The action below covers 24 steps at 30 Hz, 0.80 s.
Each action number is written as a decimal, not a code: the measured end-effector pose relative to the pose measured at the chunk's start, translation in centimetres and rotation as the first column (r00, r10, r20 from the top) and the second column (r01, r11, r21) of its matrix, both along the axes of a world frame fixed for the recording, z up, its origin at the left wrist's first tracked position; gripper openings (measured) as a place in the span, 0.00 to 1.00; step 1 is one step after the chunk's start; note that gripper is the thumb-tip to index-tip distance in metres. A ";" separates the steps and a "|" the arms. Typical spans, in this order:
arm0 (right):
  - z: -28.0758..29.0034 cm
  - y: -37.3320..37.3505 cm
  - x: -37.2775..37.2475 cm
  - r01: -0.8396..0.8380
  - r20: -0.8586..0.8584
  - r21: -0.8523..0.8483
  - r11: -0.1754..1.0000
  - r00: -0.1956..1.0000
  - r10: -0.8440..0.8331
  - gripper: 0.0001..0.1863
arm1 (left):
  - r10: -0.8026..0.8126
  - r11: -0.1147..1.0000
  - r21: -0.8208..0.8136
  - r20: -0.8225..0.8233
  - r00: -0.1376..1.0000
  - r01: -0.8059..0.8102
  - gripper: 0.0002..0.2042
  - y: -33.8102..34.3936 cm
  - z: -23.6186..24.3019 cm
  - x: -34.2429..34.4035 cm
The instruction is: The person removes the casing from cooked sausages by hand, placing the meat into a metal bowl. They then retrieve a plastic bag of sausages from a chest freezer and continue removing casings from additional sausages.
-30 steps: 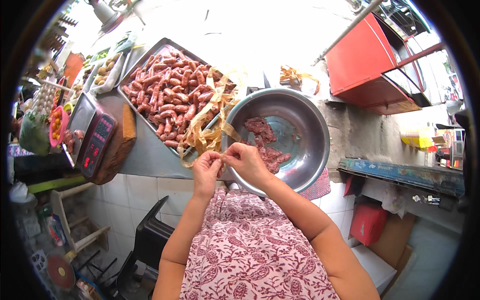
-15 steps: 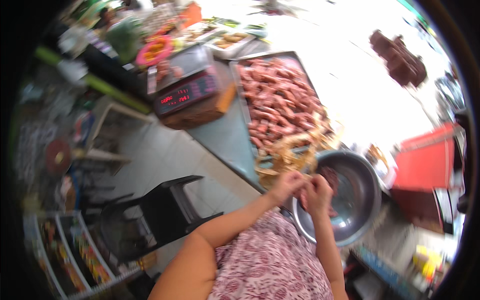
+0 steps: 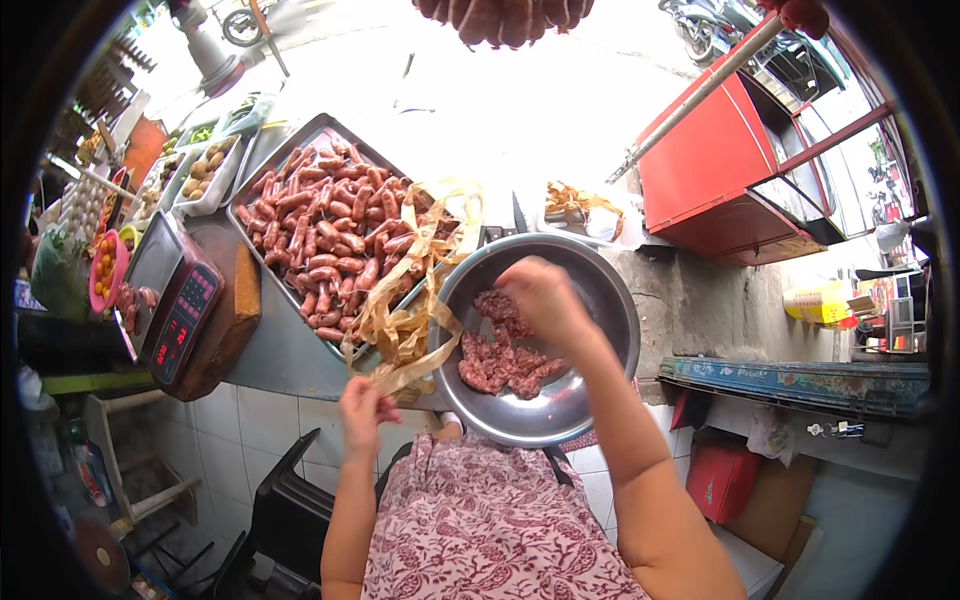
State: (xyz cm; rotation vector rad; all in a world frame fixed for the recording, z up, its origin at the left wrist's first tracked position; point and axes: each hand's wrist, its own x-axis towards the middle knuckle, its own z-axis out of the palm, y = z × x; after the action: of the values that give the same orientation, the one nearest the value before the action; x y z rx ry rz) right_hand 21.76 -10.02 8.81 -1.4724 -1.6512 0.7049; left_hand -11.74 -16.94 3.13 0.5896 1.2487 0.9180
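My left hand (image 3: 362, 412) is closed on the end of a pale, dry sausage casing (image 3: 415, 370), with a bit of reddish meat by its fingertips. From there the casing stretches over to the bowl's rim. My right hand (image 3: 545, 300), slightly blurred, reaches into a steel bowl (image 3: 620, 340) with its fingers curled onto raw ground meat (image 3: 500, 365); the fingertips are partly hidden. More casings lie heaped over the near right corner of a metal tray (image 3: 245, 222), which is piled with linked sausages (image 3: 335, 235).
Left of the tray, a digital scale (image 3: 185, 315) stands on a wooden block (image 3: 240, 300). A knife (image 3: 519, 212) and a white tray with more casings (image 3: 570, 205) lie beyond the bowl. Sausages (image 3: 505, 20) hang overhead. A black chair (image 3: 285, 500) stands at lower left.
The view has swung round. My hands, together at the bowl's edge before, are now apart: the left has drawn away with casing, and the right has gone into the bowl onto the meat.
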 end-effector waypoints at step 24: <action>-17.2 14.2 24.1 -0.008 0.796 -0.067 0.998 0.602 0.059 0.18 | 0.532 0.846 0.102 -0.236 0.813 -0.524 0.04 -7.8 -1.6 -1.3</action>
State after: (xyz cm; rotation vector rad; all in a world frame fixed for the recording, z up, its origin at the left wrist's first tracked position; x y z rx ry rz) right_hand 45.83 4.15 -8.41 -1.9669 -2.3346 0.0488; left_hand -13.04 -24.72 1.54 0.3926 1.6817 1.3602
